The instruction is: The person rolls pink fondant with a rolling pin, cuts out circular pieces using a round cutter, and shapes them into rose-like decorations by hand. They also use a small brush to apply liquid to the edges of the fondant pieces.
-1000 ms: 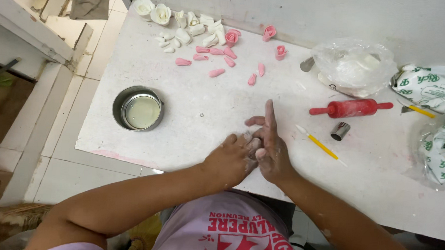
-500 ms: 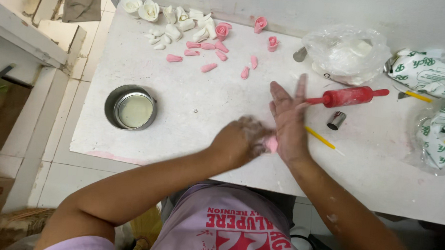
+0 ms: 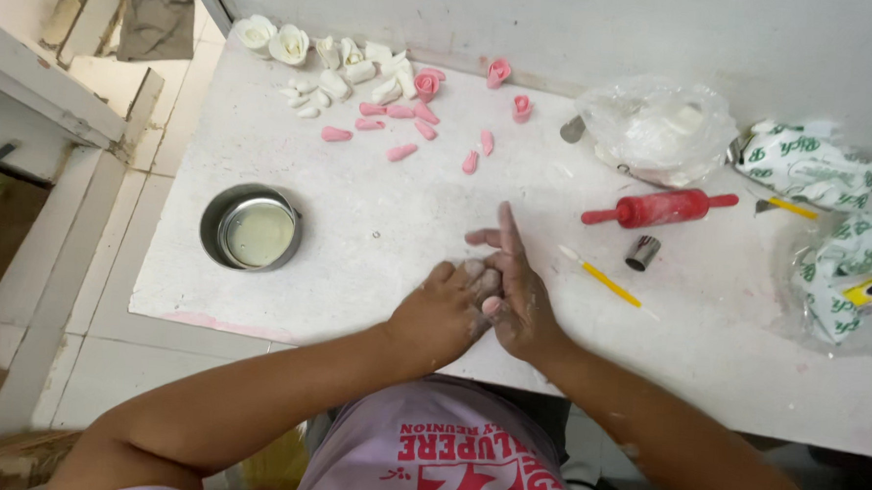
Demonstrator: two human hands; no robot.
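My left hand [image 3: 440, 314] and my right hand [image 3: 515, 291] are pressed together over the white table [image 3: 379, 213], near its front edge. A small lump of pink dough [image 3: 493, 305] shows between the two palms. The fingers of my right hand point away from me, and both hands are dusted with white powder. Pink dough pieces [image 3: 401, 152] and pink dough roses [image 3: 426, 83] lie at the far side of the table, beside white dough roses [image 3: 290, 44].
A steel bowl [image 3: 251, 227] with a lid inside stands at the left. A red rolling pin [image 3: 659, 208], a small metal cutter [image 3: 641, 252] and a yellow tool [image 3: 601, 277] lie to the right. Plastic bags [image 3: 657, 129] and printed wrappers [image 3: 812, 165] sit at the far right.
My hands have slid back and forth against each other with the pink dough between them; my right hand drew back toward me. The view shifted slightly.
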